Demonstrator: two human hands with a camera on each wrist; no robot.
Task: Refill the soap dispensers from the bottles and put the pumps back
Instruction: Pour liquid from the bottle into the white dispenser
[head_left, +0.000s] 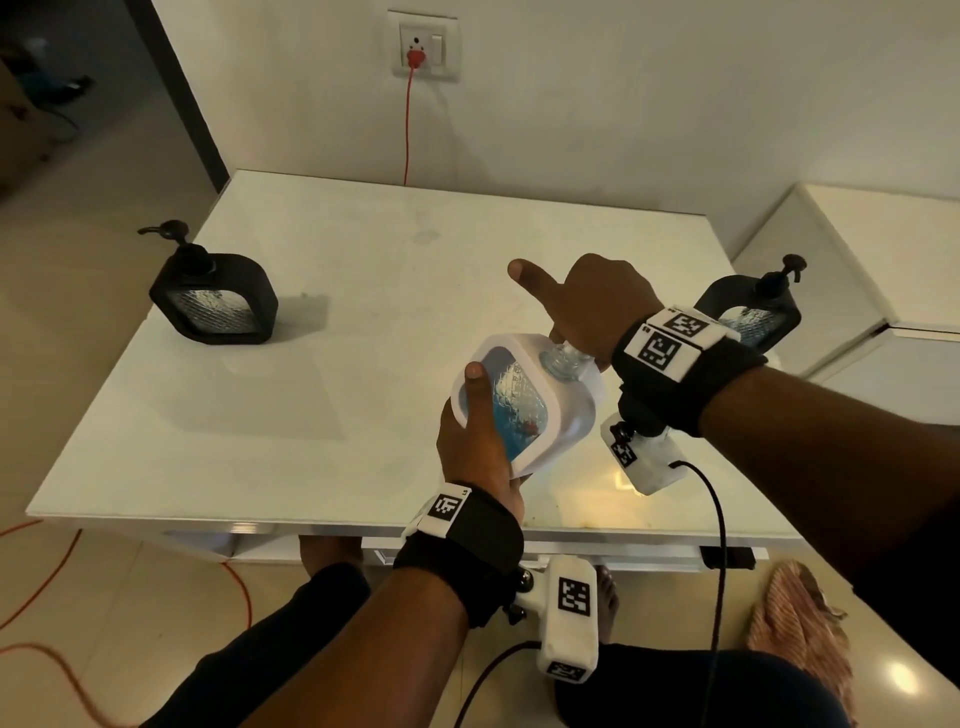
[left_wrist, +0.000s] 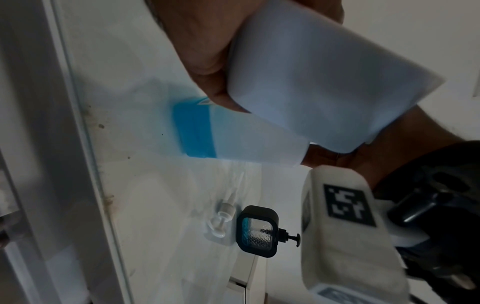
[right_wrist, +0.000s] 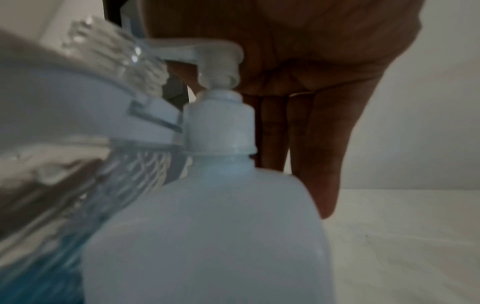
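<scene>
My left hand (head_left: 467, 431) grips a white-framed glass dispenser (head_left: 569, 415), tilted over the table's near edge, with blue soap low in its window. Its open glass neck (head_left: 563, 358) has no pump. My right hand (head_left: 592, 306) sits over that neck, one digit stretched out. In the right wrist view its palm lies on the pump head (right_wrist: 207, 53) of a white refill bottle (right_wrist: 207, 236), fingers (right_wrist: 319, 164) hanging straight, the spout reaching toward the dispenser's neck (right_wrist: 111, 51). The left wrist view shows the dispenser (left_wrist: 324, 82), the bottle (left_wrist: 246, 139) and a loose white pump (left_wrist: 223, 218) on the table.
Two black dispensers with pumps on stand on the white table (head_left: 311, 415): one far left (head_left: 215, 299), one behind my right wrist (head_left: 748, 312). A red cable hangs from the wall socket (head_left: 423, 47). A white cabinet (head_left: 883, 260) stands to the right.
</scene>
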